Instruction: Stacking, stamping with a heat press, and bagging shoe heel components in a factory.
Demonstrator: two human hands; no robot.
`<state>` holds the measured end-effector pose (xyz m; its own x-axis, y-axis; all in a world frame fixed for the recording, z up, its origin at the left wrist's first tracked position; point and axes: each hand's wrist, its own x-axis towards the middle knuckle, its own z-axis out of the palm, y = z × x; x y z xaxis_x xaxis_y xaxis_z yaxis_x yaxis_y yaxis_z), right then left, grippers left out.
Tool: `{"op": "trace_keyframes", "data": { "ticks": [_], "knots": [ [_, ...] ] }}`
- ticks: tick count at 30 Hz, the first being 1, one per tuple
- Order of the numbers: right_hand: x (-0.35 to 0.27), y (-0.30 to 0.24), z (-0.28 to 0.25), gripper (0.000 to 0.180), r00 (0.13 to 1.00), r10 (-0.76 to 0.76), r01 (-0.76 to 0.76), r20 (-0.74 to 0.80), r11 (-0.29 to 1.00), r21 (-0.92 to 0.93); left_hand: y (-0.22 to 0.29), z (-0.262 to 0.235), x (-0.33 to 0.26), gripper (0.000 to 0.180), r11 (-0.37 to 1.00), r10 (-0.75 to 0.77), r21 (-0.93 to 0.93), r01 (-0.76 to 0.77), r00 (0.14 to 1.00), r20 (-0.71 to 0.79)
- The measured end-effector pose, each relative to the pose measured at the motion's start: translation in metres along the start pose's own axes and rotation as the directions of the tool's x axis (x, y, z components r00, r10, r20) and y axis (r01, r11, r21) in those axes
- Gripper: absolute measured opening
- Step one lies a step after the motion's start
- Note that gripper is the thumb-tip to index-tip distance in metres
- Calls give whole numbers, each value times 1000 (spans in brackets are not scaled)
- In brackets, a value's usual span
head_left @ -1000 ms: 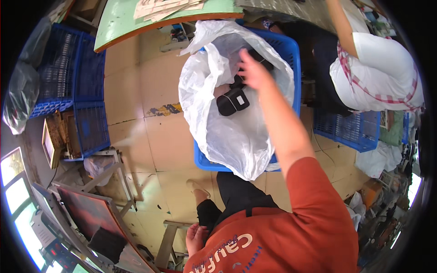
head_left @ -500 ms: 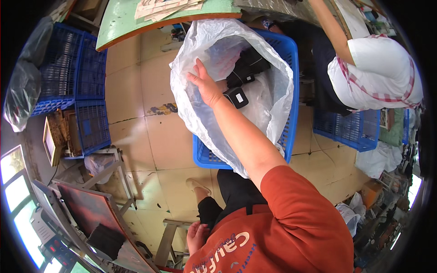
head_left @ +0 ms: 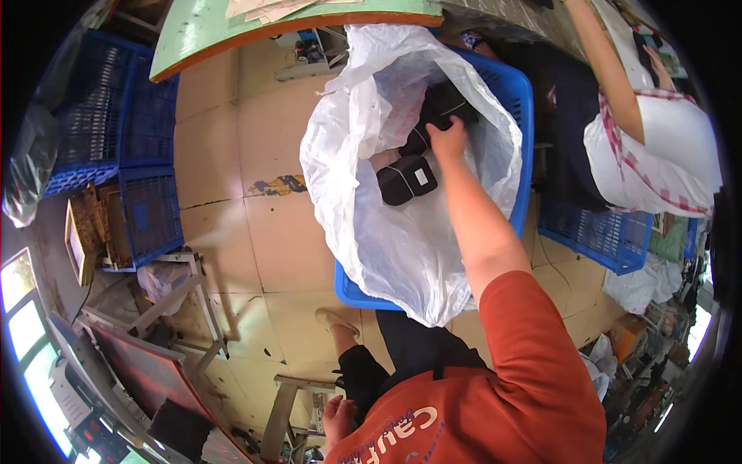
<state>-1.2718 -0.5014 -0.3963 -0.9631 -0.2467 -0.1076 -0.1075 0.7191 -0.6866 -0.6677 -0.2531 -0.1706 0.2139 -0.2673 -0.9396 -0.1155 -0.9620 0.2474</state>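
Inside white bag (head_left: 402, 255), right hand (head_left: 447, 141) closed on black items (head_left: 437, 108)

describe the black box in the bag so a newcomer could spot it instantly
Find the blue crate lined with a white bag. Inside it, just left of the right hand, lies the black box. Unlike the other dark items there, it has a small white label on top.

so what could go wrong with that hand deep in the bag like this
The right hand reaches among black items inside the loose white bag; its sagging edge could snag the arm or tear. The person leans far over the blue crate, so balance may slip. The left hand rests low, bracing nothing.
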Motion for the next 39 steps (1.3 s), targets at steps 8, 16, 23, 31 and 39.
{"op": "trace_keyframes", "data": {
  "ticks": [8, 16, 23, 31, 39],
  "knots": [
    [73, -3, 15, 93, 970, -245, 221, 4, 870, -440, -15, 3, 31, 29, 961, -89, 255, 107, 993, -81],
    [80, 11, 26, 69, 999, 33, -31, -5, 886, -463, -4, 1, 34, 33, 915, -127, 374, 153, 987, -94],
    [9, 29, -46, 54, 924, -340, 302, -175, 930, -210, 31, 9, 23, 30, 896, -77, 434, 89, 996, -46],
    [-186, -60, -188, 53, 496, -868, 818, 29, 478, 320, 187, 128, 3, 37, 920, 364, -71, -385, 774, 519],
    [-286, -136, -252, 65, 307, -944, 392, 119, 240, 888, 276, 159, -82, 71, 764, 642, -494, -414, 423, 639]
  ]
}}
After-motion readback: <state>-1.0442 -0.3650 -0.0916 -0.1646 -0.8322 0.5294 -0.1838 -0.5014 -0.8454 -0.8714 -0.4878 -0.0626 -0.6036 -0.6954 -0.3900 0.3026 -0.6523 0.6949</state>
